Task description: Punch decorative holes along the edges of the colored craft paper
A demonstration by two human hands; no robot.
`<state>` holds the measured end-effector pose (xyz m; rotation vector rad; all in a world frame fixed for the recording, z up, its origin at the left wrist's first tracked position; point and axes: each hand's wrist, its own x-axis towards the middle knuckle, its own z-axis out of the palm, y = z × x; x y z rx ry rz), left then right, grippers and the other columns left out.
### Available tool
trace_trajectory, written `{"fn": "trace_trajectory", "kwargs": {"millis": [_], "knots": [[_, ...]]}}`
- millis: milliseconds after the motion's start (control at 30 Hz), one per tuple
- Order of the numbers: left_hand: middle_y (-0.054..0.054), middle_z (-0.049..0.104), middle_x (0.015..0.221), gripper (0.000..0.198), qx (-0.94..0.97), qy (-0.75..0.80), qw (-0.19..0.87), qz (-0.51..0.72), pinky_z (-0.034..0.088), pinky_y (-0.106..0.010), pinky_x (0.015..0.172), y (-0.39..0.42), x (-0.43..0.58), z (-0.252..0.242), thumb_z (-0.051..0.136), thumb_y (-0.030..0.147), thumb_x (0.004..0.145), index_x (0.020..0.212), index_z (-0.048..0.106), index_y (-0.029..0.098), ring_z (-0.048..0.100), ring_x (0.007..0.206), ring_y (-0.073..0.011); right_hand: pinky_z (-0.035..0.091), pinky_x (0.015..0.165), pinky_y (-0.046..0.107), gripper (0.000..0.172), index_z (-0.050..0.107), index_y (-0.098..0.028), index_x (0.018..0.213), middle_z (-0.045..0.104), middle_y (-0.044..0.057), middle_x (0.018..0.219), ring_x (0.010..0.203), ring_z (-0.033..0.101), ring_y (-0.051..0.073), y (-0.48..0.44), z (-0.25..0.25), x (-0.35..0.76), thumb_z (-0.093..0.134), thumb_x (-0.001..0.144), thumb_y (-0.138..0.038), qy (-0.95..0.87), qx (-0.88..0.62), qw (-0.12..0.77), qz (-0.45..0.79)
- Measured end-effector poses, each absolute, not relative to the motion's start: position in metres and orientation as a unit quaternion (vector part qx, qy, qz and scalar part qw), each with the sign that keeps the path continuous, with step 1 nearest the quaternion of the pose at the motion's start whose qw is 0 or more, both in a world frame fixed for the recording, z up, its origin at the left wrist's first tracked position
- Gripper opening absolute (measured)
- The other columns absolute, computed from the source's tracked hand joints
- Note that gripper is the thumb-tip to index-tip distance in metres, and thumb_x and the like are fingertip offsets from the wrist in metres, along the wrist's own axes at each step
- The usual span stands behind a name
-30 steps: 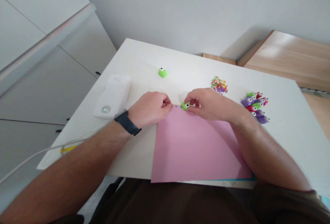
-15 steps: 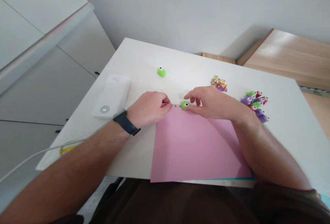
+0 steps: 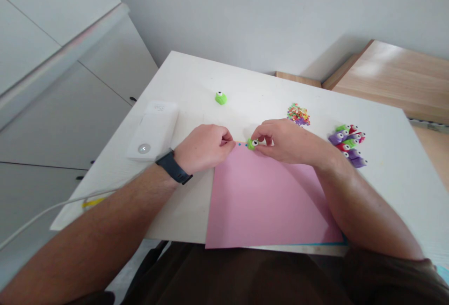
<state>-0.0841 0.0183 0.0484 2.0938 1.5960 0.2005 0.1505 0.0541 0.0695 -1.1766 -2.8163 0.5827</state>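
Observation:
A pink sheet of paper lies on the white table, with a blue edge showing under its lower right side. My left hand, a dark watch on its wrist, is closed in a pinch at the paper's top left corner. My right hand has its thumb and fingers around a small green craft punch with a white star-marked button, set on the paper's top edge. Between my hands, small blue star-like spots show along that edge. My right hand's fingers partly hide the punch.
Another green punch stands farther back. Colourful confetti is heaped behind my right hand. Several green, purple and red punches are grouped at the right. A white device with a display and a cable lie left.
The thumb and fingers of my right hand have closed around the green punch, where they were spread beside it. My left hand keeps its pinch on the paper's corner.

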Motion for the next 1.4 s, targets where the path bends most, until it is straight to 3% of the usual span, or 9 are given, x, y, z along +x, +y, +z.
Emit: {"fn": "trace_trajectory", "kwargs": {"millis": [667, 800, 967, 1200, 1400], "knots": [[-0.005, 0.078, 0.09, 0.031, 0.768, 0.586, 0.243, 0.084, 0.045, -0.031, 0.068, 0.018, -0.085, 0.047, 0.054, 0.042, 0.091, 0.092, 0.075, 0.02, 0.07, 0.081, -0.0223, 0.043, 0.071, 0.028, 0.022, 0.076, -0.019, 0.104, 0.075, 0.005, 0.092, 0.077, 0.064, 0.017, 0.052, 0.074, 0.15, 0.067, 0.088, -0.032, -0.897, -0.392, 0.027, 0.202], [-0.006, 0.077, 0.096, 0.029, 0.763, 0.594, 0.232, 0.11, 0.049, -0.032, 0.074, 0.019, -0.086, 0.043, 0.055, 0.039, 0.09, 0.099, 0.074, 0.019, 0.07, 0.087, -0.0227, 0.043, 0.071, 0.027, 0.021, 0.075, -0.018, 0.104, 0.075, 0.004, 0.089, 0.076, 0.064, 0.016, 0.053, 0.076, 0.151, 0.063, 0.09, -0.028, -0.889, -0.407, 0.056, 0.202], [-0.009, 0.073, 0.103, 0.031, 0.782, 0.57, 0.191, 0.168, 0.052, -0.035, 0.085, 0.019, -0.085, 0.036, 0.054, 0.035, 0.094, 0.111, 0.071, 0.017, 0.068, 0.091, -0.0223, 0.04, 0.068, 0.027, 0.02, 0.074, -0.019, 0.092, 0.075, 0.004, 0.086, 0.072, 0.062, 0.015, 0.054, 0.076, 0.15, 0.057, 0.095, -0.03, -0.878, -0.428, 0.05, 0.209], [-0.011, 0.069, 0.12, 0.035, 0.849, 0.446, 0.158, 0.235, 0.047, -0.04, 0.105, 0.014, -0.077, 0.033, 0.054, 0.028, 0.098, 0.128, 0.068, 0.016, 0.062, 0.115, -0.0261, 0.034, 0.062, 0.027, 0.025, 0.07, -0.019, 0.081, 0.07, 0.001, 0.074, 0.065, 0.056, 0.014, 0.054, 0.074, 0.15, 0.057, 0.096, -0.035, -0.881, -0.427, 0.026, 0.203], [-0.009, 0.071, 0.12, 0.033, 0.876, 0.393, 0.186, 0.208, 0.045, -0.041, 0.105, 0.012, -0.072, 0.033, 0.056, 0.027, 0.099, 0.128, 0.067, 0.018, 0.061, 0.114, -0.0259, 0.032, 0.06, 0.027, 0.029, 0.071, -0.02, 0.079, 0.067, 0.0, 0.069, 0.062, 0.054, 0.013, 0.056, 0.07, 0.15, 0.057, 0.095, -0.039, -0.879, -0.425, 0.006, 0.215]]}}
